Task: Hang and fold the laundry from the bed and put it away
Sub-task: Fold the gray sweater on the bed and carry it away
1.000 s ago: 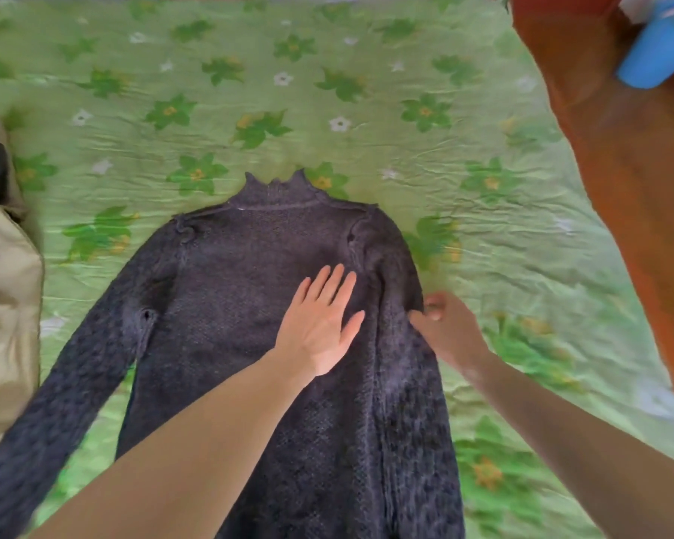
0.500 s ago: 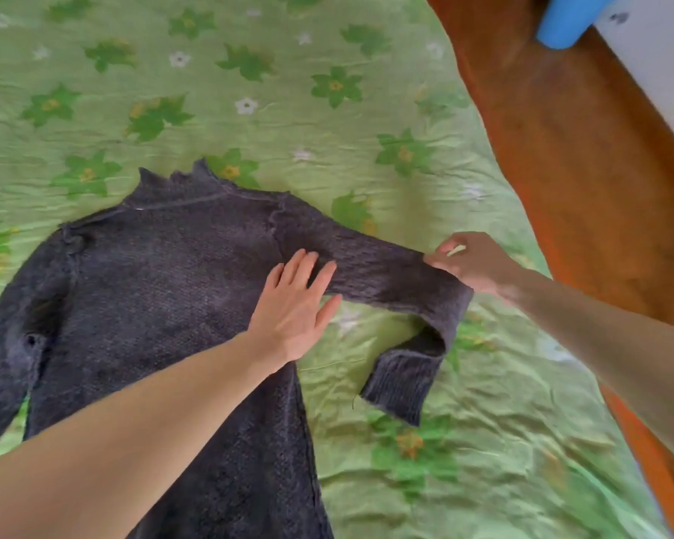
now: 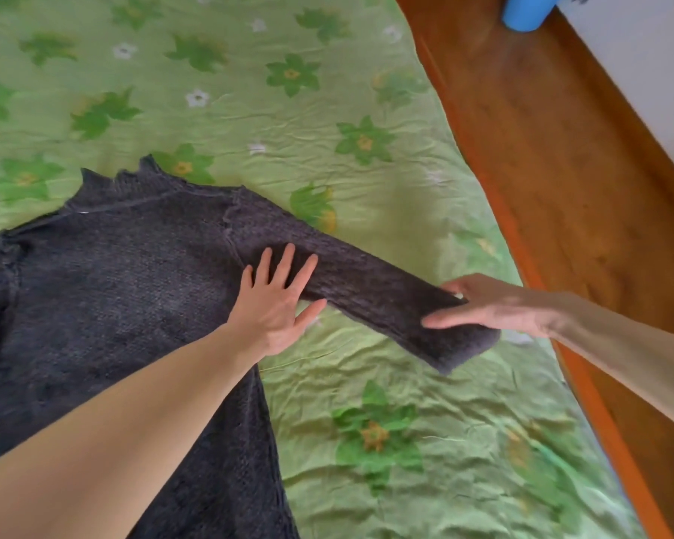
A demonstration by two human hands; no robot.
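Charcoal knit sweater [image 3: 106, 282] under spread left-hand fingers [image 3: 288, 266]; right fingers [image 3: 450, 320] outstretched over its sleeve [image 3: 370, 289].

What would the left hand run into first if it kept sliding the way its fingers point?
The left hand points up and right across the sweater. It would probably cross the outstretched sleeve first, then the bare green sheet.

left hand [image 3: 277, 305] flat, right hand [image 3: 495, 305] outstretched

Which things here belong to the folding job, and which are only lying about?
Job: dark sweater; its sleeve; left hand, flat on it; right hand at the cuff; bed.
Lying about: blue object; wooden floor.
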